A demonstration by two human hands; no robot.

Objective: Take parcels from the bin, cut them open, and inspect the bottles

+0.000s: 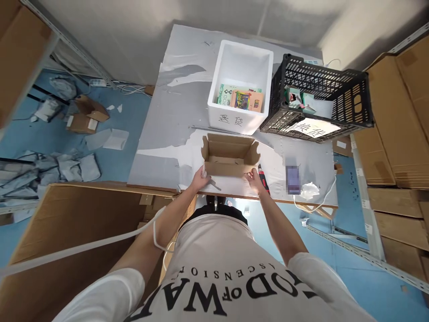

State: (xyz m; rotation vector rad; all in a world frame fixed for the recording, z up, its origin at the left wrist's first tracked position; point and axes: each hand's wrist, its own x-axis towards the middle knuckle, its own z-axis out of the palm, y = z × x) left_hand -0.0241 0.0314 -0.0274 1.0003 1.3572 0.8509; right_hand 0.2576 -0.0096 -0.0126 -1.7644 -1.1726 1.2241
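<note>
Lettering (217, 293) in black crosses the white T-shirt (214, 250) closest to the camera, and a large open carton (43, 241) stands to the left, with a pale cord (83, 248) running over it to the left forearm. Ahead, both hands grasp the small cardboard box (224, 169), which sits open-topped at the front of the table (157, 134), between the person and a white foam box. The left hand (200, 180) grips its near left corner, and the right hand (254, 181) pinches the near wall toward the right end, fingers curled at the lower edge. Just beside the right hand lies a red-and-black tool (263, 180), partly hidden by it. Farther right are a phone-like device (293, 179), its face blurred out, and crumpled white wrapping (310, 191). Beyond the small cardboard box stands the white foam box (236, 120), marked by hand on its front, with printed packets (248, 99) inside. To its right, a black plastic crate (357, 105) bears a handwritten label (315, 128) and holds a few small packages (303, 102). Behind the table rises a pale grey wall (228, 15).
</note>
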